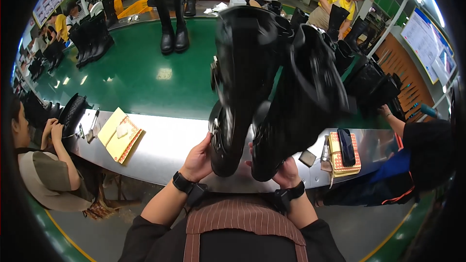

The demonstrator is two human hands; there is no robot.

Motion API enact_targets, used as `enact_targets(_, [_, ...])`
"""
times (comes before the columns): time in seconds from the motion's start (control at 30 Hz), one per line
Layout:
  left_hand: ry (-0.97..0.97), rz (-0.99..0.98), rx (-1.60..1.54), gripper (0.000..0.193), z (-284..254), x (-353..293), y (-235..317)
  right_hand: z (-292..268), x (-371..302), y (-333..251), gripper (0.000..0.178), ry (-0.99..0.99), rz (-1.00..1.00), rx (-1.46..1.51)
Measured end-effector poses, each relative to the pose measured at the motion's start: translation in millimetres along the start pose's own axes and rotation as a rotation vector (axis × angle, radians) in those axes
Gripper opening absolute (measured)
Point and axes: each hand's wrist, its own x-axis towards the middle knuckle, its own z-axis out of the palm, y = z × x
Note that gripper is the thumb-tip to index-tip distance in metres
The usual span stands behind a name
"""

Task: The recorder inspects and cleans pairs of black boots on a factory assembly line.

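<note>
Two tall black boots are held up in front of me over the metal edge of the bench, toes toward me and shafts leaning away. My left hand [196, 157] grips the left boot [245, 63] at its foot, beside metal buckles. Around the foot of the right boot [308, 87] my right hand [287, 172] is closed, its fingers partly hidden behind the boot. The right boot's shaft tilts to the right, and both shafts look slightly blurred. Each of my wrists wears a black strap.
A green work surface [131, 87] stretches behind the metal edge [162, 138]. Left lies a yellow card stack [119, 138]; right, another stack [354, 167] carries a phone [346, 146]. A boot pair [174, 26] stands at the far side. Co-workers sit or stand around.
</note>
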Motion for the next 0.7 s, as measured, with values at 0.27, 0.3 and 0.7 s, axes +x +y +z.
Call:
enact_targets(0.27, [0.152, 0.136, -0.005, 0.066, 0, -10, -3, 21, -13, 9, 0.057, 0.051, -0.119, 0.013])
enact_targets(0.3, [0.163, 0.153, -0.009, 0.065, -1, -9, -4, 22, -12, 11, 0.056, 0.074, -0.137, 0.012])
enact_targets(0.7, [0.183, 0.233, 0.08, 0.058, 8, -15, -4, 25, -8, 17, 0.06, 0.19, -0.215, -0.2])
